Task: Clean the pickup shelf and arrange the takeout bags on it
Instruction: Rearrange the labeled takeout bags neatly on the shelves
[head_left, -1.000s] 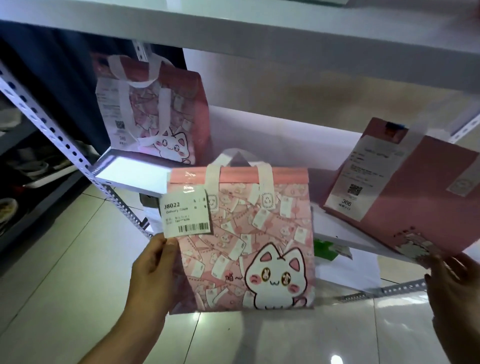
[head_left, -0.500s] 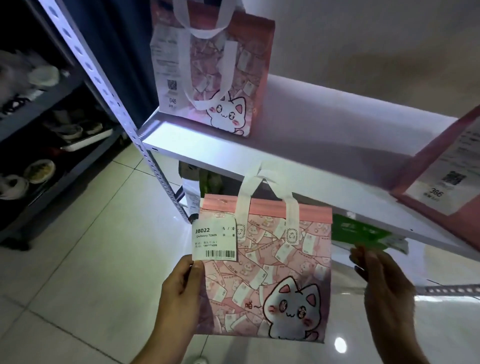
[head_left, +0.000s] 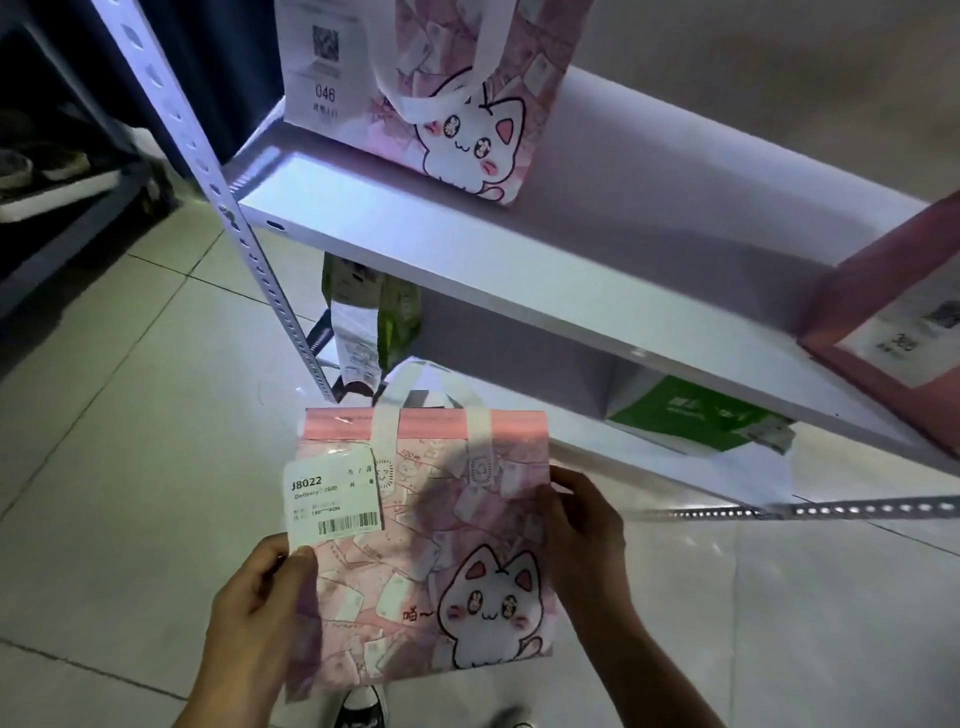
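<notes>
Below the shelf (head_left: 519, 249), above the tiled floor, the pink cat takeout bag (head_left: 431, 545) is gripped at both side edges: left hand (head_left: 260, 613) and right hand (head_left: 582, 525) are curled round it. It should probably be kept upright and lifted over the front edge into the open room between the 046 bag (head_left: 447, 93) and the tilted pink bag (head_left: 883, 322).
</notes>
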